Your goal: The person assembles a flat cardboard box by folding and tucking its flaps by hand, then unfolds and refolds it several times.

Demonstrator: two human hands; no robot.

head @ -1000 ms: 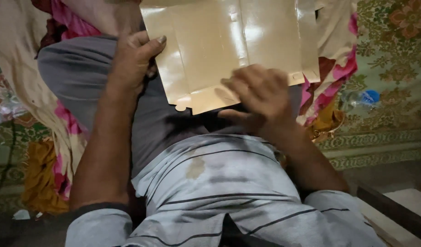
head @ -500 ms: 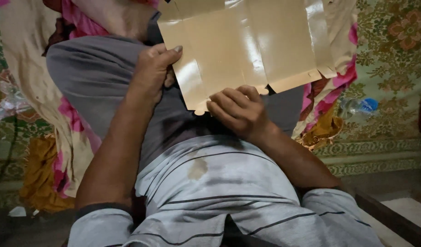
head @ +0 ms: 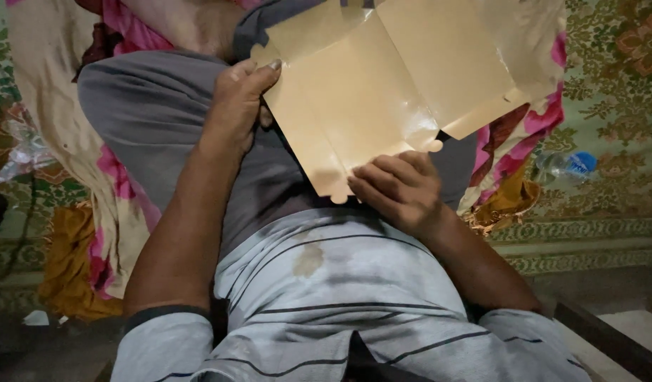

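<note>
Patterned green carpet (head: 609, 106) with floral motifs covers the floor on the right, seen from above by a seated person looking down at their own lap. Grey trousers (head: 156, 120) cover the raised knees, and a light grey shirt with thin dark stripes (head: 340, 304) fills the lower middle of the view. Pink and cream floral cloth (head: 121, 184) lies under and beside the legs on both sides.

Held above the lap is a flat, unfolded tan cardboard sheet (head: 382, 92), glossy, with visible crease lines and small tabs along its near edge. It reaches from the middle of the view to the top right. The left hand (head: 237, 106) grips the sheet's left edge, fingers curled closed over it. The right hand (head: 400, 191) pinches the near lower edge, fingers together and bent onto the card.

A clear plastic bottle with a blue cap (head: 567, 166) lies on the carpet, well apart to the right.
</note>
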